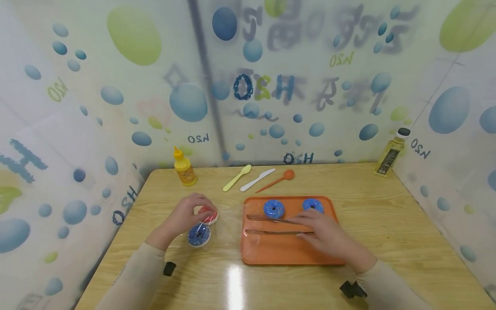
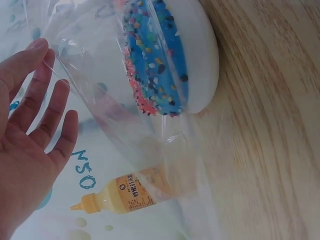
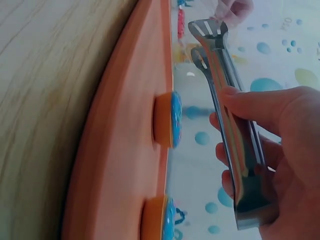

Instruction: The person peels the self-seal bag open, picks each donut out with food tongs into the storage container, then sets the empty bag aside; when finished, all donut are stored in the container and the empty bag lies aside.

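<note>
My left hand [image 1: 187, 215] pinches the edge of a clear plastic bag [image 2: 95, 65] between thumb and forefinger, its other fingers spread loosely. Inside or behind that film lie a blue-iced toy donut [image 1: 199, 236] with sprinkles and a red-iced donut [image 1: 210, 215], both with white bases. Over an orange tray [image 1: 286, 254], my right hand [image 1: 327, 234] grips metal tongs [image 3: 232, 135], their two slotted arms apart and pointing left. Two blue-iced donuts with orange bases sit along the tray's far side: the left donut [image 1: 274, 209] shows fully, while the right donut [image 1: 312, 205] is partly covered by the hand.
A yellow squeeze bottle [image 1: 185, 168] stands at the back left. Behind the tray lie a light green spoon [image 1: 237, 178], a white knife [image 1: 257, 180] and an orange-red spoon [image 1: 277, 181]. An oil bottle [image 1: 390, 154] stands at the back right corner. Patterned walls enclose the table.
</note>
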Motion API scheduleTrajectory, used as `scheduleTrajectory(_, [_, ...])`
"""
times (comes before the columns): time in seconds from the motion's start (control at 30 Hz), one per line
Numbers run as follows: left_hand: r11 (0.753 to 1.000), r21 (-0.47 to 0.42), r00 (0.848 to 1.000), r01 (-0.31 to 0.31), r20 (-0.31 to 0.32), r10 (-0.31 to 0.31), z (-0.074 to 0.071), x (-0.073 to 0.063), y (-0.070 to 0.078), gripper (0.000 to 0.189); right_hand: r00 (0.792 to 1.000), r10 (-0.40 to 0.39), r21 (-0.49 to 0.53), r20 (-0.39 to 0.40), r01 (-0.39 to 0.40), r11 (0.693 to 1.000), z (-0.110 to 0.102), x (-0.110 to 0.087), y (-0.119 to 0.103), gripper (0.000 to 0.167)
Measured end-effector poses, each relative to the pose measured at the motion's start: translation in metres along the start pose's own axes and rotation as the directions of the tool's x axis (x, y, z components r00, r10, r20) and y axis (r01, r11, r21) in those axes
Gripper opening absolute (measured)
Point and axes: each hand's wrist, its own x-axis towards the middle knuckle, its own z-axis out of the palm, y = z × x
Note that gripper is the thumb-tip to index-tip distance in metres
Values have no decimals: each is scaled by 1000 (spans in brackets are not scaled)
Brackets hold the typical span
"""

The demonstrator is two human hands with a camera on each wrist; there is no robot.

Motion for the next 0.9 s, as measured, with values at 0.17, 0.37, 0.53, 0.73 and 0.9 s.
scheduleTrajectory(0.17, [1000,-1,999,-23,-24,23,1,0,-1,17,998,26,9,49,-27,1000,11,12,-12,47])
scheduleTrajectory(0.37, [1000,9,999,-28,-25,28,0,0,-1,16,996,28,60,87,-33,998,25,25,-23,50])
scheduleTrajectory(0.53, [1000,4,1000,-16,-10,17,-1,-1,1,16,996,-8,54,85,3,999,38,39,-33,47])
scheduleTrajectory(0.73, [1000,3,1000,-1,-3,1,0,0,3,15,991,-20,55,131,13,998,48,53,-44,51])
scheduleTrajectory(0.9, [1000,-1,1000,-3,-2,3,1,0,4,14,990,-43,78,135,33,996,54,64,-48,51])
